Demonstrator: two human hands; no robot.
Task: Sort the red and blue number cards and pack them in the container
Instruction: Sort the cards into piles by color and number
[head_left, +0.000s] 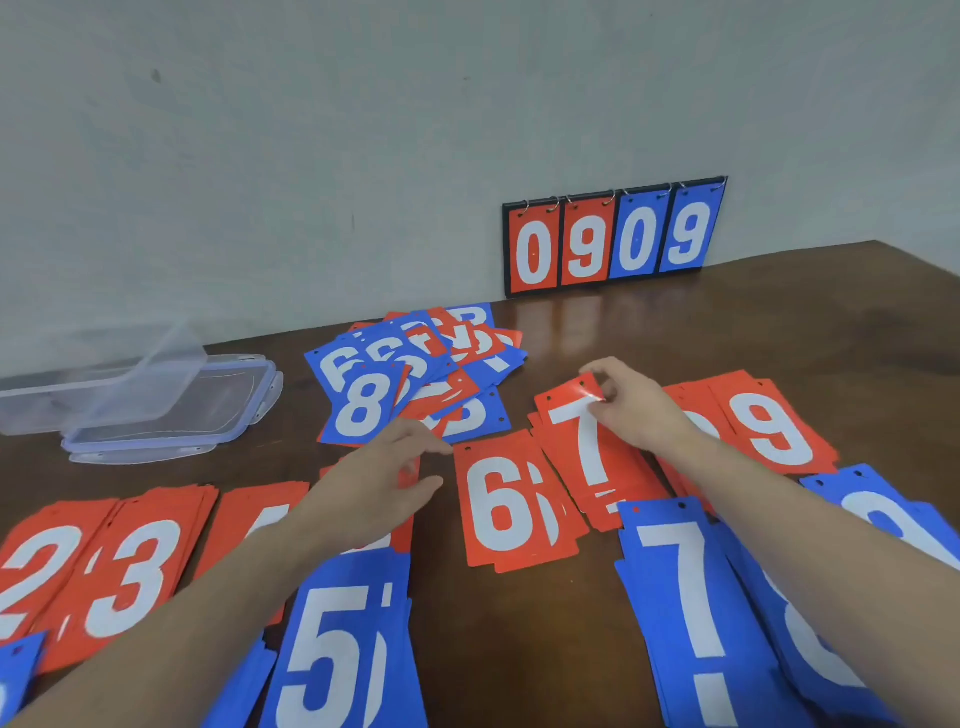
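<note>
Red stacks lie in a row on the table: 2 (36, 566), 3 (137, 577), one partly under my left arm, 6 (511, 504), 7 (587, 441) and 9 (774, 426). Blue stacks lie nearer me: 5 (337, 654), 7 (691, 597) and another at the right edge (893, 525). A mixed unsorted pile (415, 369) sits further back. My right hand (636, 405) pinches the top edge of the red 7 card on its stack. My left hand (382, 473) hovers with relaxed fingers near the mixed pile, holding nothing. The clear plastic container (104, 384) stands at far left.
The container's lid (171, 415) lies flat beside and partly under it. A scoreboard stand (613, 239) showing 0 9 0 9 leans against the wall at the back. Bare brown table shows between the 6 stack and the blue 5 stack.
</note>
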